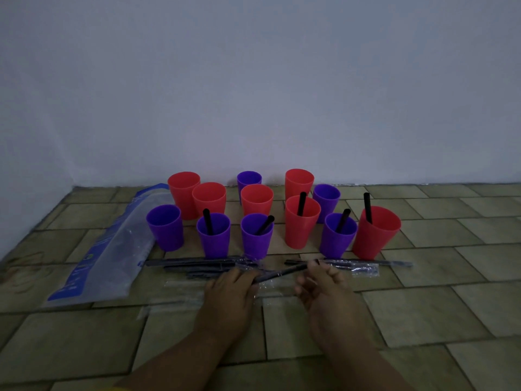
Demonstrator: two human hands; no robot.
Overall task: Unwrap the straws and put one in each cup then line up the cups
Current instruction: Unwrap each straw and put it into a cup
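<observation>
Nearest the camera, both hands work one wrapped straw low over the tiled floor. The left hand pinches the straw's 8 o'clock end, and the right hand nips the clear film at the 2 o'clock end, fingers curled. The straw looks light and stiff; its wrapper is thin, slick and crinkly, so the sure hold is probably on the straw body through the film while the loose film end is pulled. Empty wrappers lie at 9 o'clock of the hands, with a blue-printed bag beyond them. Just past the hands lie more wrapped straws. Farther off, toward 12 o'clock, stand the cups, red and purple, unaligned; five of them hold a straw, seven look empty.
</observation>
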